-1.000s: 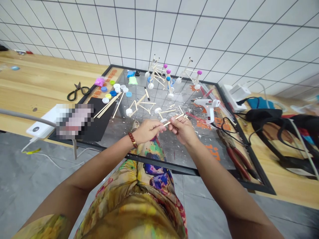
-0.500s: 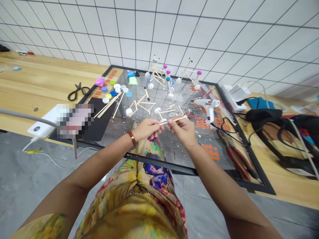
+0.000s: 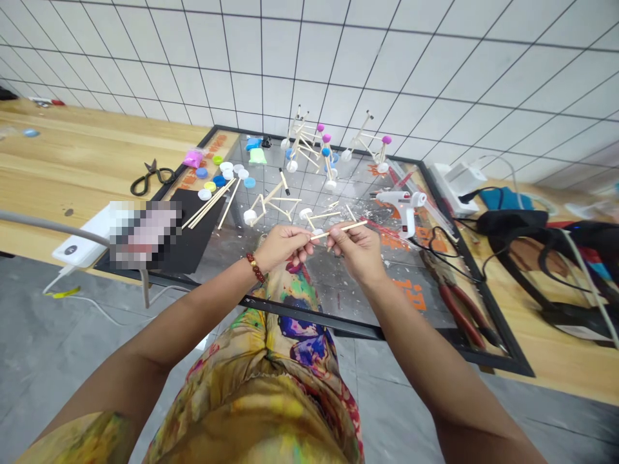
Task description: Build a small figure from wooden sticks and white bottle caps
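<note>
The left hand [image 3: 283,250] and right hand [image 3: 353,252] are closed, gripping a wooden stick [image 3: 338,231] at frame center; a glue gun [image 3: 399,198] lies right of them.

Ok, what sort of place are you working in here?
Probably a craft or model-making workshop: a hot glue gun and red-handled pliers lie close by, and the wooden stick you hold matches the small frames of sticks and bottle caps standing in front of you.
</note>
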The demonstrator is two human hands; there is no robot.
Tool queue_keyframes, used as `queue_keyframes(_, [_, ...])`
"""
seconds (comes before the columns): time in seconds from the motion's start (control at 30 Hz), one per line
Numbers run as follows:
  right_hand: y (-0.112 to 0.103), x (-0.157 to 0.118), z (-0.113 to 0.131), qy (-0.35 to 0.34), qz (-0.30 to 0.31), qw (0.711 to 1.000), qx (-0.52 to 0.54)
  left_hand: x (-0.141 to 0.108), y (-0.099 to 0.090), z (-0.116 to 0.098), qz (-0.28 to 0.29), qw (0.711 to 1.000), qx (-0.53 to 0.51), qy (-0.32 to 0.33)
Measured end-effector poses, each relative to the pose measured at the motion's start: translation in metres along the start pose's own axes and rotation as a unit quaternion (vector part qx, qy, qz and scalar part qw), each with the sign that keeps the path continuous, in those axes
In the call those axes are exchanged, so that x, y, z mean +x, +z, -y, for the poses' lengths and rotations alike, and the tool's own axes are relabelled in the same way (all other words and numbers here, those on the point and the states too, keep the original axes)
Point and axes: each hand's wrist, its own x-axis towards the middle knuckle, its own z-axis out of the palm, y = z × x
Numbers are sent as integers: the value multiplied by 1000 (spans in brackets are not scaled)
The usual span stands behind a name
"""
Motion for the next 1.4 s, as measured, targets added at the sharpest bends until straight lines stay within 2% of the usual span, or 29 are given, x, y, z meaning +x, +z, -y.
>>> queue_keyframes(0.13, [1,-2,2,-12,-1,1000,-16,0,-1,-2,-1,1000,-12,-8])
queue_keyframes(0.33, [5,-7,11,-21,-1,998,-59,1,1,-4,-49,998,47,-3])
queue_keyframes(0.53, [2,0,1,-8,-33,999,6,1,2,-5,-83,995,48,32])
queue_keyframes(0.7, [0,1,-3,-16,-32,999,-9,3,-1,-3,-81,995,51,23])
queue_keyframes(0.9, [6,-8,5,-6,-9,998,-63,6,-1,-1,-151,983,97,26])
queue_keyframes(1.0, [7,-6,7,18,-9,1000,-9,6,-1,-1,-172,979,109,25])
queue_keyframes(1.13, [6,-1,6,43,-45,995,80,5,0,-1,-154,979,120,51])
queue_keyframes(1.27, [5,1,4,39,-53,996,54,1,4,-4,-105,983,132,72])
queue_keyframes(1.4, [7,-1,2,33,-40,999,10,-2,5,-5,-96,977,168,87])
